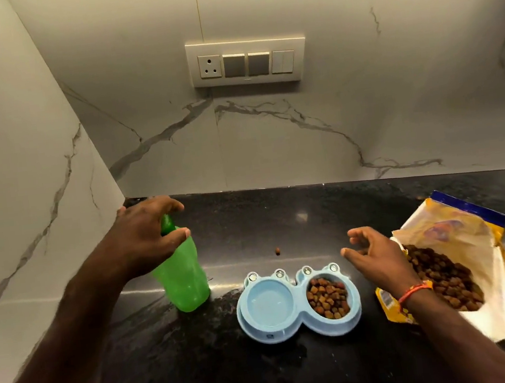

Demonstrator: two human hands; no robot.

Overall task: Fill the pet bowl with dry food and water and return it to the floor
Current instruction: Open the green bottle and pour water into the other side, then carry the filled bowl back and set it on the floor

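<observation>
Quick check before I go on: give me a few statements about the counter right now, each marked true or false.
1. The right well of the pet bowl holds kibble. True.
2. The left hand is on the food bag. False: it is at the top of the green bottle.
3. The food bag lies open on the counter. True.
4. The right hand holds the bowl. False: it hovers open beside it, apart.
5. One loose kibble piece lies behind the bowl. True.
</observation>
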